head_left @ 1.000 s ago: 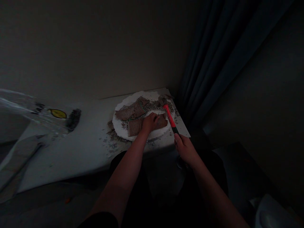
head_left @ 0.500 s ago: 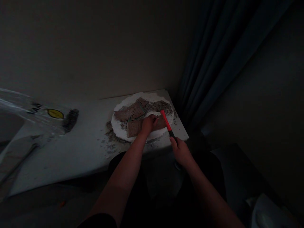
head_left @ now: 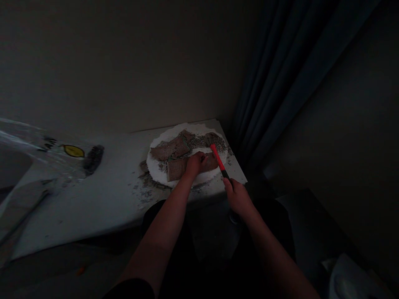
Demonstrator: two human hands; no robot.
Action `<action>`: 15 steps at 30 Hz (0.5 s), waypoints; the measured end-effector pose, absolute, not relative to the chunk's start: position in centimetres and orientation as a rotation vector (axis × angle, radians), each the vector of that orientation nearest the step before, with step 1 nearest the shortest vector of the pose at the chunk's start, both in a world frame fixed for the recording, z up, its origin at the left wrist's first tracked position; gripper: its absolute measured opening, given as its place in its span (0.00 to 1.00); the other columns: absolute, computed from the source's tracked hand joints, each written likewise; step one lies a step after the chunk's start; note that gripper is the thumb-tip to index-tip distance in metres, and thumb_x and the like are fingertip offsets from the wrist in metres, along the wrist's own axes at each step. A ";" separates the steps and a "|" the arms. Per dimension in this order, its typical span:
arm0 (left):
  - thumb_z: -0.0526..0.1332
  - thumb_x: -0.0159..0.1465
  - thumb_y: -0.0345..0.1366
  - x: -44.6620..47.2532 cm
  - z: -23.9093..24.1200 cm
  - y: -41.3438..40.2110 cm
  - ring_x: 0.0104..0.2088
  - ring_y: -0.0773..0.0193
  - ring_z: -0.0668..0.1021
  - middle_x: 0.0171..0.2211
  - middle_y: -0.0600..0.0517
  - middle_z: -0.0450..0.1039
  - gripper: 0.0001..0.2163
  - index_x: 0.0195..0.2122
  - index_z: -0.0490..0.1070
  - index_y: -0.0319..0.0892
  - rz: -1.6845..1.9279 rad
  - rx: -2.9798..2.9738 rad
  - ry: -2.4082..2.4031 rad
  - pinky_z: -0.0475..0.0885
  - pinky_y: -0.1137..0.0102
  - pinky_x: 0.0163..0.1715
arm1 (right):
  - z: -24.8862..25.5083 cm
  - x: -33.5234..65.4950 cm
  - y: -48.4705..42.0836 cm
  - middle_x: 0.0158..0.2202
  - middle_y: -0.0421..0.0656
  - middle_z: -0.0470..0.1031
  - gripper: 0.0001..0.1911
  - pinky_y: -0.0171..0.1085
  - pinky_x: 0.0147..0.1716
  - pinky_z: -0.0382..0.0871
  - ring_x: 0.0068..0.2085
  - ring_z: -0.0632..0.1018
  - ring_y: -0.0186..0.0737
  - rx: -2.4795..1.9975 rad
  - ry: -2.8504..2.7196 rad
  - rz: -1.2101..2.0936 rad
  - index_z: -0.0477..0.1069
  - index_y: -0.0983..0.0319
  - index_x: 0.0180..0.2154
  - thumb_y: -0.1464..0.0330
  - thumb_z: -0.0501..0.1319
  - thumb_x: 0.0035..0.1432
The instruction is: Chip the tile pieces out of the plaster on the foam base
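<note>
In the head view, my right hand [head_left: 238, 197] is wrapped round the black grip of a hammer [head_left: 220, 164] with a red shaft. The hammer's far end reaches over brown rubble [head_left: 202, 142], and its head is hard to make out in the dark. My left hand [head_left: 195, 163] lies over a flat brown slab [head_left: 176, 169], its fingers curled together near the slab's middle; what they pinch, if anything, is hidden. A second, cracked brown slab [head_left: 168, 149] lies behind it. Both slabs and the rubble rest on a round white pad [head_left: 157, 173] with a ragged edge.
The pad sits at the right end of a pale table [head_left: 102, 203], with grey crumbs [head_left: 146, 189] beside it. A clear plastic bag [head_left: 62, 153] with a yellow label and dark contents stands on the left. A dark curtain [head_left: 280, 87] hangs at right.
The hammer's far end has shifted slightly while my right hand keeps its grip. My left hand stays on the slab, and the view has tilted a little.
</note>
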State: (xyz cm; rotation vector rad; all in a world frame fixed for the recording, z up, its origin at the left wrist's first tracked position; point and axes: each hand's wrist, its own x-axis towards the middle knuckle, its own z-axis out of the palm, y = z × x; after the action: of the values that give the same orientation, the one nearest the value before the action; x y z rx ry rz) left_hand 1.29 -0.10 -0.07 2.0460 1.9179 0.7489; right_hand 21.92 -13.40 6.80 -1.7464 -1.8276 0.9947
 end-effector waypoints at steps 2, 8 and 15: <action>0.55 0.64 0.42 1.3 -0.2 -0.1 0.33 0.62 0.75 0.34 0.47 0.77 0.12 0.36 0.74 0.40 0.753 2.046 1.920 0.66 0.69 0.34 | 6.7 21.9 -13.4 0.32 0.49 0.78 0.22 0.35 0.31 0.59 0.34 0.77 0.43 -1.746 -1.835 0.955 0.71 0.63 0.38 0.55 0.46 0.69; 0.55 0.64 0.42 1.1 -0.2 0.0 0.33 0.62 0.76 0.34 0.47 0.78 0.13 0.38 0.75 0.40 0.764 2.040 1.894 0.66 0.69 0.35 | 6.7 21.9 -13.6 0.32 0.49 0.78 0.23 0.35 0.31 0.58 0.34 0.77 0.43 -1.772 -1.866 0.951 0.71 0.62 0.37 0.56 0.45 0.70; 0.55 0.64 0.41 1.2 -0.1 -0.1 0.32 0.62 0.76 0.33 0.47 0.77 0.12 0.37 0.74 0.40 0.746 2.036 1.911 0.66 0.69 0.34 | 6.7 21.9 -13.6 0.31 0.49 0.77 0.23 0.35 0.30 0.58 0.33 0.77 0.43 -1.790 -1.893 0.962 0.71 0.62 0.37 0.56 0.45 0.70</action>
State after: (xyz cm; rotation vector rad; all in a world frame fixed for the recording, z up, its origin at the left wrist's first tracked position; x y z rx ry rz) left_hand 1.15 -0.10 -0.08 2.0365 1.9107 0.7456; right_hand 21.87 -13.60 6.73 -1.7898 -1.8931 0.9624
